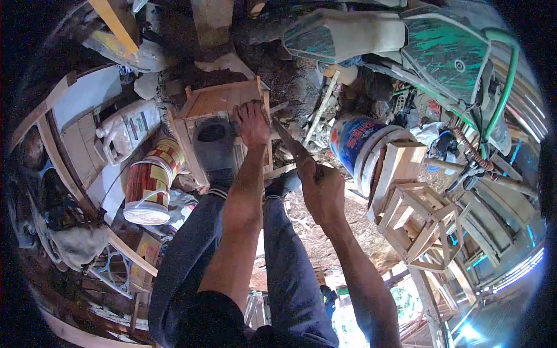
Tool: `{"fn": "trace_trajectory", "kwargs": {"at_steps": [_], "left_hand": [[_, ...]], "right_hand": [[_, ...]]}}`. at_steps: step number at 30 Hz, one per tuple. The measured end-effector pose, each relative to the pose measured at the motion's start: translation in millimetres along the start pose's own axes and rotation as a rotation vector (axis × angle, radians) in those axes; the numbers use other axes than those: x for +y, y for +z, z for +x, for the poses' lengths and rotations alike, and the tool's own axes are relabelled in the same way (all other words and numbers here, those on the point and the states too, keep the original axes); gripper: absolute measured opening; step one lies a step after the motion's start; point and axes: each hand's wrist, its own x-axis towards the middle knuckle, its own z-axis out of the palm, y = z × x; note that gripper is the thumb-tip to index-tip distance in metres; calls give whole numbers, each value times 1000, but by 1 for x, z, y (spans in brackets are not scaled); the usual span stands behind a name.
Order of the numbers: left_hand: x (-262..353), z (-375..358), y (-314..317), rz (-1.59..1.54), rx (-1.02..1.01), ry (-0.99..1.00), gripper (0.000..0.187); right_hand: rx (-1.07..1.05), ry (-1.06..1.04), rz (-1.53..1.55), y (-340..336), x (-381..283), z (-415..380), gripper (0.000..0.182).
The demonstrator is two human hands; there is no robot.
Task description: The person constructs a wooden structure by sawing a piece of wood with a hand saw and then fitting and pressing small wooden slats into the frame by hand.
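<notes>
My left hand (253, 123) lies flat on the edge of a small slatted wooden crate (217, 100), fingers stretched out over the wood. My right hand (322, 190) is closed around the grip of a tool with a long, flat, tapering brown blade (295, 148). The blade points up and left, its tip close beside the crate's right edge, near my left hand. My foot in a dark grey sock (213, 145) rests on the near part of the crate. The tool's grip is hidden inside my fist.
On the left stand a red paint bucket (147, 187) and a white jug (131, 129). To the right are a blue and white bucket (355, 145), a wooden frame (419, 223) and a green metal machine part (445, 55). Shavings and scraps litter the ground (313, 229).
</notes>
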Motion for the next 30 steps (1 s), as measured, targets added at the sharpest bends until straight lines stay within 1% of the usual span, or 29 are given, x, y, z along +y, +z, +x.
{"fn": "trace_trajectory", "kwargs": {"at_steps": [2,3,5,6,7,8,9,10,11,12,14,15,17,18,19,20,21,22,23,25,26,28,29,30], "left_hand": [[-3,-1,2,-20,-32,-7,28],[-5,-3,5,-1,-46,-6,29],[1,-7,7,11,-59,-2,30],[2,-6,8,14,-47,-3,31],[-1,0,0,32,-37,-18,31],[-5,-8,7,48,-41,-33,31],[-5,1,7,26,1,-16,32],[-3,-3,3,2,20,1,32],[-2,0,-5,-71,-141,-78,32],[-2,2,-5,-66,-150,-77,32],[0,0,-5,-18,-72,-37,31],[1,-1,-5,-16,-72,-34,31],[-2,-2,-1,-18,-34,-2,29],[1,1,-2,-20,-33,-14,29],[5,-2,-11,-52,-96,-22,29],[0,3,-4,-70,-130,-24,29],[-2,0,6,10,-61,-10,28],[0,-16,12,6,-75,-11,28],[1,-12,5,-18,-39,10,28],[-9,8,4,-12,31,34,29],[-7,3,3,-50,47,23,28],[-4,2,1,-79,77,27,28],[-1,2,-4,-64,81,26,27],[0,0,-8,-48,84,24,26]], "right_hand": [[39,-106,55,1,-1,8,48],[43,-102,49,-1,-5,11,48],[-29,-115,-9,-4,-15,16,42],[-51,60,5,13,-3,25,35],[71,-75,-16,40,14,36,41],[182,-205,-41,60,24,37,50],[127,-184,-39,53,-9,24,47],[137,-106,-27,62,-8,21,46],[134,-102,19,68,0,18,47],[150,-108,72,67,2,21,48],[117,-173,97,48,3,25,49],[96,-122,72,50,8,30,49],[130,-125,86,69,8,35,47],[163,-123,79,76,10,36,45],[186,-183,64,79,14,33,41],[192,-136,75,94,28,32,34],[175,-103,129,103,34,28,36],[154,-49,176,111,47,16,38],[270,-192,180,127,69,11,34],[298,-225,263,146,104,11,35],[299,-237,307,151,128,6,36],[169,-290,525,154,170,14,45],[198,-424,672,167,186,27,31],[229,-494,622,189,220,43,30]]}}
